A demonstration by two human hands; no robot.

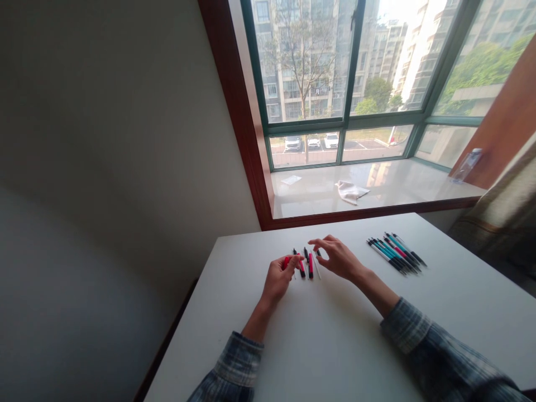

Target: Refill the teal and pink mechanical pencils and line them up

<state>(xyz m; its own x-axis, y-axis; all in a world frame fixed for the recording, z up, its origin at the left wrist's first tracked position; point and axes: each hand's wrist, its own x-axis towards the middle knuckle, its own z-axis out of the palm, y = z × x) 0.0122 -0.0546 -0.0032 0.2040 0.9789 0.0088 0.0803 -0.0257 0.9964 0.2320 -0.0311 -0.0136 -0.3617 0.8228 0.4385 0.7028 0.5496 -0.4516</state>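
Note:
My left hand (278, 279) is closed around a red pen part (286, 262), most of it hidden by the fingers. Just right of it on the white table lie disassembled pen pieces: a red-and-black pen barrel (310, 267), another red-and-black barrel (302, 270) partly behind my fingertips, a black pen piece (306, 254) and a thin white refill (317, 269). Over the right end of these pieces hovers my right hand (338, 258), thumb and fingers apart, with nothing visible between them. A dark piece (319, 253) shows near its fingertips; whether they touch cannot be made out.
Several whole pens (396, 254), teal, red and white with black, lie side by side on the right of the table (318, 346). Behind it, the windowsill (310, 204) bears a crumpled white cloth (350, 192), a paper (291, 180) and a clear bottle (467, 166).

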